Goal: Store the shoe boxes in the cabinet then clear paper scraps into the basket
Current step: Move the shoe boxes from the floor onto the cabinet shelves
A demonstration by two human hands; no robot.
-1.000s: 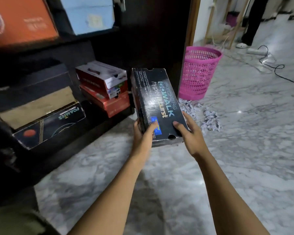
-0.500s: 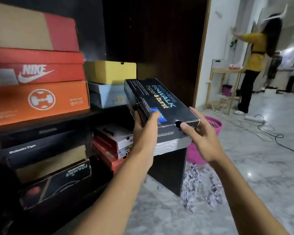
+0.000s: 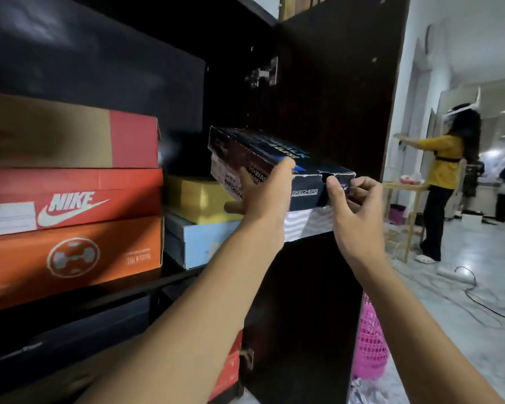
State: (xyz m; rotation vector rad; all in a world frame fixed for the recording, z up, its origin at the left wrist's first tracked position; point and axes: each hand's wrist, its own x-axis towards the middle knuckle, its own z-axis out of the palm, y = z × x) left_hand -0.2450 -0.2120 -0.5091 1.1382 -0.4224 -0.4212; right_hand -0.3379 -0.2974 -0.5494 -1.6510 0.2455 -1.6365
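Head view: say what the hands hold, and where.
The black Skechers shoe box: left hand grips its near left corner, right hand pinches its near right corner.

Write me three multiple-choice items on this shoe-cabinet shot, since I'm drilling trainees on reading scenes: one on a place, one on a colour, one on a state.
1. Where is the yellow box relative to the light blue box?
A. on top of it
B. under it
C. inside it

2. What colour is the basket?
A. green
B. pink
C. white

3. The black Skechers box is:
A. set down, untouched
B. held by one hand only
C. held by both hands

Answers:
1 A: the yellow box rests directly on the light blue one.
2 B: its mesh wall, seen past the cabinet door, is pink.
3 C: the left hand grips its side and the right hand pinches its near corner.
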